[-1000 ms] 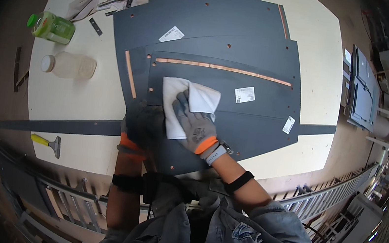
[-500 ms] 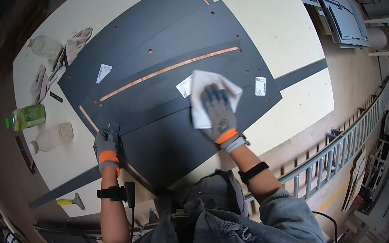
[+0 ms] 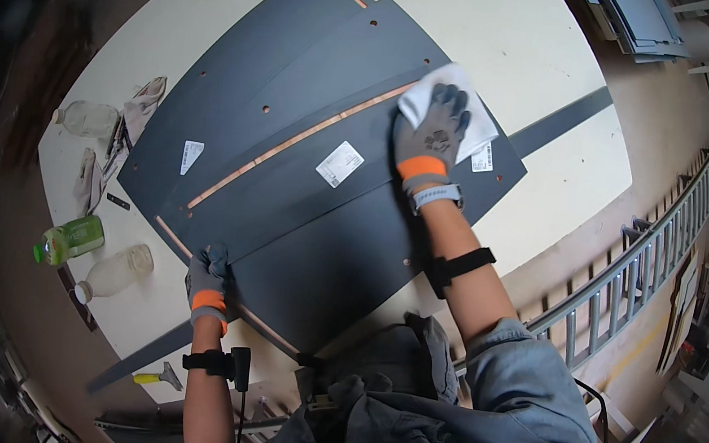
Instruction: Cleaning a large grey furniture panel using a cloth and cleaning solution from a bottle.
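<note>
Head view: 3 bottles are to the left of the dark grey panel (image 3: pixel 315 243). The green bottle (image 3: pixel 73 239) has a green cap; whether liquid or plastic gives the colour cannot be told. Contents of the clear bottle (image 3: pixel 121 270) beside it, and of the far clear bottle (image 3: pixel 86 119), cannot be made out. The panel lies on a pale table (image 3: pixel 567 61); its surface is matt and seamed, bearing white labels (image 3: pixel 341 164) and a long copper-coloured strip (image 3: pixel 303 137). The white cloth (image 3: pixel 476 130), rumpled, lies at the panel's right end, partly covering 1 label. The right hand (image 3: pixel 432 133), gloved, rests over the cloth, fingers close together; grip cannot be told. The left hand (image 3: pixel 208 278), gloved, touches the panel's lower left edge; clamping cannot be confirmed.
</note>
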A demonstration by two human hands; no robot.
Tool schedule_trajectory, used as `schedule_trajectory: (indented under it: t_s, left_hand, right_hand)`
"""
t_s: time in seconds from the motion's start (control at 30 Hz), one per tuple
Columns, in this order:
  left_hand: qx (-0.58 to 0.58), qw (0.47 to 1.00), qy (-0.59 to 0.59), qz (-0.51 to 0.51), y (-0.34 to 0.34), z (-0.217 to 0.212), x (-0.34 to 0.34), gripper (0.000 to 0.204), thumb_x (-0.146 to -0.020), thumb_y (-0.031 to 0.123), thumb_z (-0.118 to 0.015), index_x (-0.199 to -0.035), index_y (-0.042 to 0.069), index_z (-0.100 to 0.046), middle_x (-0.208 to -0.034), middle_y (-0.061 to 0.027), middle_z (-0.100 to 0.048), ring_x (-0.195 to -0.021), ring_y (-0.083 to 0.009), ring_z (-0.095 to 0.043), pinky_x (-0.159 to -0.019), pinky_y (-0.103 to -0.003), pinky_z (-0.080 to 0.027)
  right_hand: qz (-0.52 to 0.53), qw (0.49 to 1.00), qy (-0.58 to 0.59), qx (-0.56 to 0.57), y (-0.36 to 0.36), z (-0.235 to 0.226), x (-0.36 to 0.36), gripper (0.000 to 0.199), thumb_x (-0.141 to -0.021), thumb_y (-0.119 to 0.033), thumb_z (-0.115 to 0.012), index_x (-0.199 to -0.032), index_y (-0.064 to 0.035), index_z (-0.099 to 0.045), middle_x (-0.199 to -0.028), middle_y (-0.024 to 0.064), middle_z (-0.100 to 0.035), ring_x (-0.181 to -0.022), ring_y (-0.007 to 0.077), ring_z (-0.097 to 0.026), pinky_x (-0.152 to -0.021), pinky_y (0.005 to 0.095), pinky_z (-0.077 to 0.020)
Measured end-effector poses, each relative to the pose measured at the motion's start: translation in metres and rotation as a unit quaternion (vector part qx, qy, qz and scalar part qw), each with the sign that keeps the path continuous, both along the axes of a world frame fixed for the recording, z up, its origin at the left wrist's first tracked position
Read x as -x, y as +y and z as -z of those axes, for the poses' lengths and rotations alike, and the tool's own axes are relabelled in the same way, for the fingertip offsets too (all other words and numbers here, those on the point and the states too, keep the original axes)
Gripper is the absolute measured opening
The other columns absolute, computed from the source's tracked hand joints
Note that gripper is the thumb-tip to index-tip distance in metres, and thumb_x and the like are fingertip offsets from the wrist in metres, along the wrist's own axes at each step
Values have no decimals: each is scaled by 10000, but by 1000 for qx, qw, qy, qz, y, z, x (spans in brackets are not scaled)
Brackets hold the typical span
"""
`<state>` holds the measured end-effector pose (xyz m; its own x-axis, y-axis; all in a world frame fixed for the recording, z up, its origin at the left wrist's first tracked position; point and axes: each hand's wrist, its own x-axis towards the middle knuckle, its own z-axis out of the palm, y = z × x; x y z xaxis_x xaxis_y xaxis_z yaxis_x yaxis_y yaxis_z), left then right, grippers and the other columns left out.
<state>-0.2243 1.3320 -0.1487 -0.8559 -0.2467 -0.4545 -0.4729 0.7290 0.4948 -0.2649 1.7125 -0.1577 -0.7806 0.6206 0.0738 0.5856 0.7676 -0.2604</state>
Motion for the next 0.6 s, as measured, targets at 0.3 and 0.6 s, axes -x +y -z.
schedule_trajectory:
  t_s: [0.3, 0.6]
  left_hand:
    - [103, 993, -40, 37, 23, -22, 6, 299, -888, 302, -478, -989, 33, -560, -813, -197, -611, -744, -301, -575, -706, -359, -449]
    - [10, 996, -51, -69, -7, 8, -9, 345, -865, 373, -539, -913, 31, -555, -863, -204, -624, -818, -392, -587, -731, -416, -458]
  right_hand:
    - [-418, 898, -135, 29, -191, -19, 29, 653, -886, -368, -354, -1426, -31, -211, -1508, 129, -152, -1405, 299, -52, -1126, 449, 41]
    - [-349, 934, -73, -3, -140, -21, 28, 665, -861, -393, -448, -1377, 3, -311, -1453, 165, -268, -1382, 296, -162, -1126, 445, -76]
